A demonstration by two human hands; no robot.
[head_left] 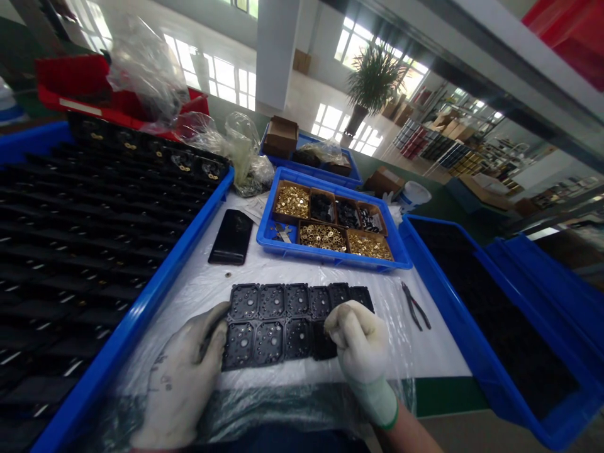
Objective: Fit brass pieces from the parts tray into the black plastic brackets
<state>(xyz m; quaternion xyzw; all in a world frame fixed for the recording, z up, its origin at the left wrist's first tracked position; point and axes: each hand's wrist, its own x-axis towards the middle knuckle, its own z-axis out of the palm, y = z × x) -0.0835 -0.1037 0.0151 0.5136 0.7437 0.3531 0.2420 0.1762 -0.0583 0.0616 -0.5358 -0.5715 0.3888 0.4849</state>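
Observation:
Two rows of square black plastic parts point(270, 344) lie side by side on the plastic-covered table. My left hand point(191, 365), in a whitish glove with dark marks, holds the left end of the rows between thumb and fingers. Over the right part of the rows is my right hand point(359, 340), gloved, with its fingers curled together; what they pinch, if anything, is too small to make out. Beneath it, one black square in the lower row looks darker than the others. Behind the rows, a blue tray point(330, 255) carries small boxes of brass pieces point(323, 237) and black pieces point(322, 206).
A large blue bin point(136, 321) of black parts stands at the left, another blue bin point(472, 321) at the right. A black phone point(231, 236) lies behind my left hand, pliers point(415, 307) to the right. Plastic bags point(245, 157) and red bins point(85, 94) are farther back.

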